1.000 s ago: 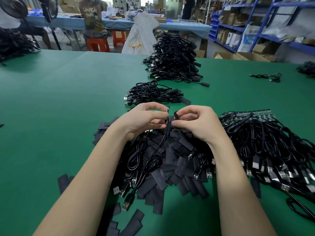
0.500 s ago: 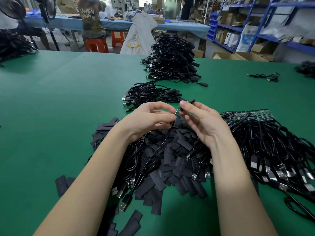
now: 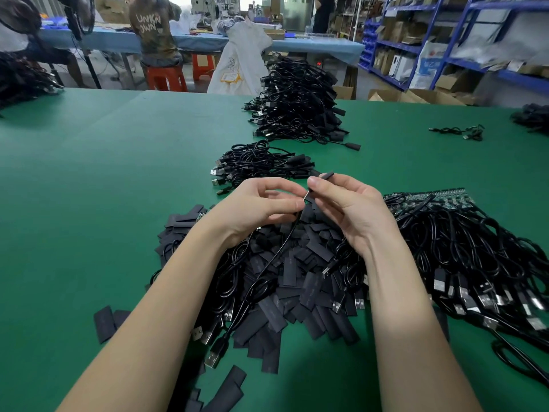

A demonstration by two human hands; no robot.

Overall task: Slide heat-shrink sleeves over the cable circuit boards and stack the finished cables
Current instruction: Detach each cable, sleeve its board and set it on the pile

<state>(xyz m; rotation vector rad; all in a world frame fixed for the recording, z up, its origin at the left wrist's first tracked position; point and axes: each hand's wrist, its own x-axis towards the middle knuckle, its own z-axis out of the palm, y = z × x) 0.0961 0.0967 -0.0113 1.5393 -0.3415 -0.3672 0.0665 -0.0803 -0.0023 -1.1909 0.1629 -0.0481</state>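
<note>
Green counter (image 3: 89, 179): broad felt-like surface, wide bare stretch on the left, far edge bordering an aisle.

Large stack of finished cables (image 3: 297, 99): black, coiled, piled high near the far edge. Smaller stack (image 3: 261, 163) just nearer, USB plugs pointing left.

Unsleeved cables (image 3: 475, 263): black tangle spread on the right, green circuit boards (image 3: 427, 199) in a row at its far end, silver USB plugs toward the near edge.

Heap of heat-shrink sleeves (image 3: 297, 281): flat matte-black strips, piled centre, mixed with cables; loose strips scattered at the near left.

Left hand (image 3: 255, 206): raised over the heap, fingers curled, thumb and forefinger pinching the thin black cable (image 3: 267, 263), which trails down to a USB plug (image 3: 215, 353) near the near edge.

Right hand (image 3: 353, 209): beside the left, fingertips nearly touching it, grip pinching a heat-shrink sleeve (image 3: 325, 175) whose dark end projects beyond the fingertips.

Room: blue shelving (image 3: 445, 40) with boxes at right; blue table (image 3: 208, 43) behind, a person (image 3: 154, 28) seated on an orange stool (image 3: 166, 77); white bag (image 3: 242, 60) beyond the far edge.
</note>
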